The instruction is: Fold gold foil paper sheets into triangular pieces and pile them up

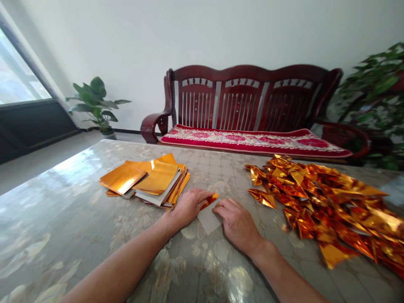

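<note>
Between my two hands lies one sheet of gold foil paper [209, 222], grey side up, with a strip of its shiny orange-gold face showing along the far edge. My left hand [191, 205] is closed on the sheet's far left edge. On the right side, my right hand [235, 219] has its fingers bent together on the paper's upper right edge. The sheet rests on the table, and the fingertips hide part of it. Just beyond my left hand is a loose stack of flat gold foil sheets [158, 179], some with grey backs showing.
A heap of folded gold foil pieces [309, 198] spreads over the table's right side. The table [94, 235] has a glossy floral cover. Behind it stands a dark red wooden bench [243, 101] with a red patterned cushion [252, 141]. Potted plants [97, 103] stand at both sides.
</note>
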`<state>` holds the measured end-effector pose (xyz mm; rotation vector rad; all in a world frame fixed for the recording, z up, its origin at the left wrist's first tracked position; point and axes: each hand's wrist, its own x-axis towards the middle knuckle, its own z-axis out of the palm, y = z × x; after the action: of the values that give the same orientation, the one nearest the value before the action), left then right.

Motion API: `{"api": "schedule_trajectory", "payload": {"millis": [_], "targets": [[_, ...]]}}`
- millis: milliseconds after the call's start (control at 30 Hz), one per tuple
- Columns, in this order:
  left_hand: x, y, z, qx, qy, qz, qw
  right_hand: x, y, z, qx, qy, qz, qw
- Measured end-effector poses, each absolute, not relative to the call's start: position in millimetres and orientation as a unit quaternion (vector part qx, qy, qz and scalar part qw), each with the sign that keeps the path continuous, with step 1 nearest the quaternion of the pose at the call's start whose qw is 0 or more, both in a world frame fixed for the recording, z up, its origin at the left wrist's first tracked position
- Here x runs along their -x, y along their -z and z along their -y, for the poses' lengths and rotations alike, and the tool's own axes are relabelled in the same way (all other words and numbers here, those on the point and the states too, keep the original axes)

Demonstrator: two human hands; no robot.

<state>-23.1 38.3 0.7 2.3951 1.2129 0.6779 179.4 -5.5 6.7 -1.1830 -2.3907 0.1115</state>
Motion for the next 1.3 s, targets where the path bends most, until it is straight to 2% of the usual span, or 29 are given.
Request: {"api": "schedule_trajectory", "payload": {"millis": [167, 333, 467, 700, 767, 900, 967, 1067, 1300], "targets": [[23, -5, -33, -0.837, -0.257, -0.44, 0.199, -176, -8, 8, 0.441, -0.032, 0.874, 0.204], [26, -14, -24, -0.844, -0.239, -0.437, 0.2, -176, -7, 8, 0.461, -0.034, 0.862, 0.21], [27, -4, -28, -0.824, -0.261, -0.454, 0.215, -175, -5, 6, 0.479, -0.035, 0.849, 0.22], [26, 5, -36, -0.808, -0.289, -0.451, 0.244, -171, -6, 3, 0.485, 0.006, 0.856, 0.182], [27, 2, -36, -0.817, -0.295, -0.444, 0.221, -171, -7, 2, 0.477, 0.023, 0.863, 0.165], [32, -6, -27, -0.842, -0.338, -0.409, 0.094, -171, -10, 3, 0.488, 0.04, 0.862, 0.13], [34, -9, -19, -0.848, -0.362, -0.382, 0.067, -170, -10, 4, 0.499, 0.046, 0.856, 0.124], [34, -11, -8, -0.884, -0.302, -0.35, 0.071, -170, -13, 7, 0.513, 0.053, 0.848, 0.121], [28, -16, -2, -0.894, -0.145, -0.423, 0.015, -191, -22, 5, 0.444, 0.01, 0.886, 0.136]]}}
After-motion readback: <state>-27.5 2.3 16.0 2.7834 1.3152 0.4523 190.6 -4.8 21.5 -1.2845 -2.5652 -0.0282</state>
